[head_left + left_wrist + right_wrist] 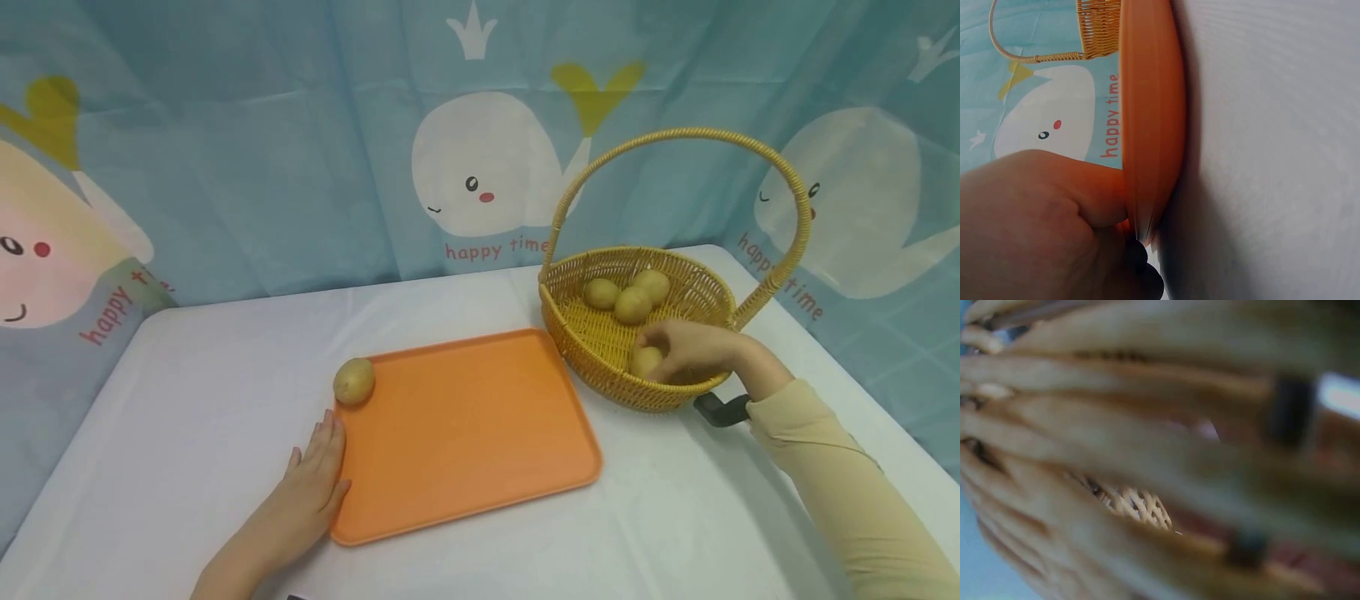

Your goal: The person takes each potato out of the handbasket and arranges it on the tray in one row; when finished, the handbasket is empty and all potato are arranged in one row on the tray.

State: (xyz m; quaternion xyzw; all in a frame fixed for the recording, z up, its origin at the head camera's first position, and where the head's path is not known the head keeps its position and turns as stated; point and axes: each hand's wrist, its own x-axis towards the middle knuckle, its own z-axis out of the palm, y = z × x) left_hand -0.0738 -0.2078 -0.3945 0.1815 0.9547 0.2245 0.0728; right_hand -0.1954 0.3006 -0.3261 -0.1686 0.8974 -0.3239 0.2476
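Note:
Reaching over the near rim of the wicker basket (600, 375), my right hand (693, 346) holds a potato (645, 362) between curled fingers and thumb. Several other potatoes (633, 305) lie farther back in the basket. The right wrist view is filled by blurred wicker strands (1116, 444), which hide most of that hand. My left hand (311, 483) rests along the left edge of the orange tray (465, 425), its fingers straight. In the left wrist view the thumb (1100, 194) touches the tray's rim (1154, 106). One potato (354, 382) sits at the tray's far left corner.
A tall arched handle (682, 133) rises over the basket. The basket stands at the right on a white-covered table (225, 375), close to the tray's far right corner. Blue curtains (300, 167) with whale prints hang behind and at the sides.

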